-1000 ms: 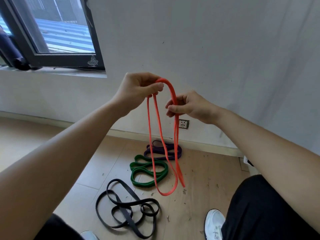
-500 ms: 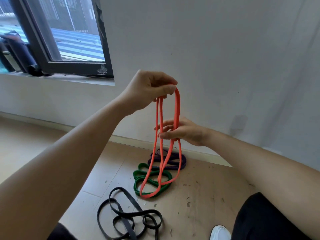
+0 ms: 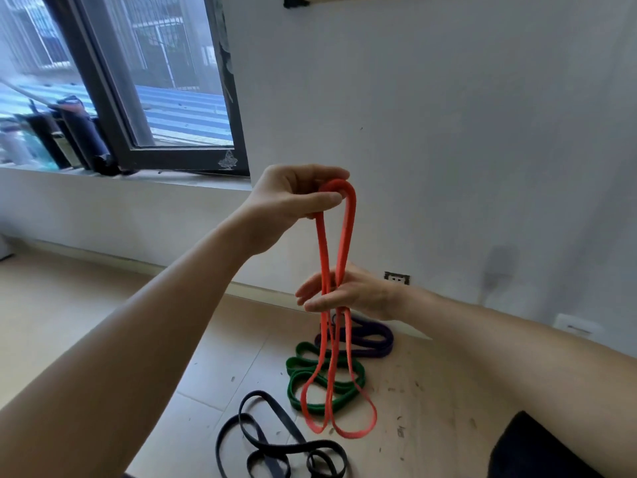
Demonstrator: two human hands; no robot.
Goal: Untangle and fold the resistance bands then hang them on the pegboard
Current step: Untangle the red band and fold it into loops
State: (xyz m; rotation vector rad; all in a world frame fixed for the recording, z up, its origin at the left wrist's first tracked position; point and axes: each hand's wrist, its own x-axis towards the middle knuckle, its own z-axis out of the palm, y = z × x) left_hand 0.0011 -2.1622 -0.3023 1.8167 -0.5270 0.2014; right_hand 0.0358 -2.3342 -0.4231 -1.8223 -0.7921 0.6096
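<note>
**Orange band held up doubled, other three on the floor**

White wall (image 3: 448, 132), beige tiled floor (image 3: 69, 322) with scattered debris. Landmark is the wall socket (image 3: 396, 278), low on the wall.

- Window (image 3: 172, 81): well up and left of the socket, dark frame.
- Left hand (image 3: 293, 198): above and left of the socket. Fingers and thumb are curled round the top bend of the orange resistance band (image 3: 322, 250), gripping it.
- Orange band: hangs from that grip, left of the socket, clear of the wall. Doubled into several strands, with two loops at the bottom dangling lower than the socket, over the floor.
- Right hand (image 3: 344, 293): just left of the socket, about level with it. Fingers are fairly straight and point left. The orange strands run down across them, touching. No curl round the band visible.
- Purple band (image 3: 375, 343): on the floor, below the socket and slightly left, by the skirting.
- Green band (image 3: 296, 384): on the floor, further down and left, touching the purple one, partly behind the orange loops.
- Black band (image 3: 256, 392): on the floor, furthest down and left of the socket, lying in tangled coils.
- Dark trouser leg (image 3: 534, 446): below and right of the socket.
</note>
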